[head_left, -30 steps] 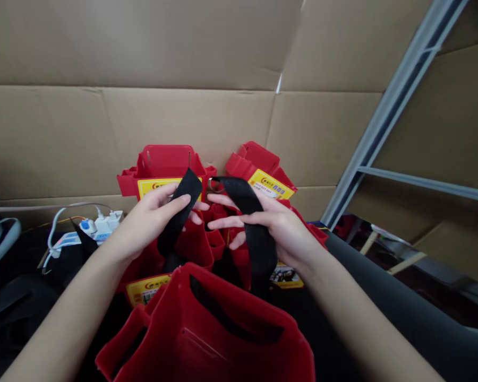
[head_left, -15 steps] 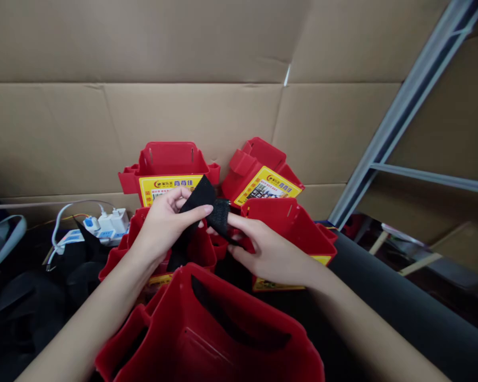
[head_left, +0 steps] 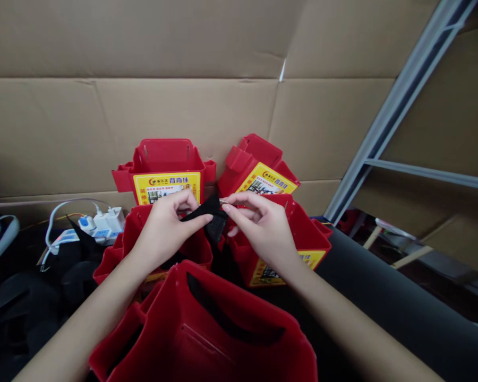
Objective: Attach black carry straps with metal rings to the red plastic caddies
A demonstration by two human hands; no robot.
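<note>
My left hand (head_left: 169, 223) pinches a black webbing strap (head_left: 210, 212) between thumb and fingers, its end turned toward the right. Close against that end, my right hand (head_left: 261, 217) is closed with thumb and forefinger on a thin, shiny metal piece (head_left: 223, 201), perhaps a ring; most of it is hidden by the fingers. Below both hands stands a large red plastic box (head_left: 207, 329), with a black strap (head_left: 231, 318) running along its inner wall. A second red box (head_left: 115, 254) lies under my left wrist.
Red boxes with yellow labels stand behind the hands: one at back left (head_left: 163, 154), one tilted at back right (head_left: 258, 154), another at right (head_left: 314, 239). A power strip (head_left: 103, 233) with white chargers is at left, near dark straps. Cardboard (head_left: 183, 116) lines the back; a metal frame (head_left: 382, 122) rises at right.
My right hand has turned and closed into a pinch on the thin metal piece by the strap's end. The strap has tipped downward. The view has shifted slightly.
</note>
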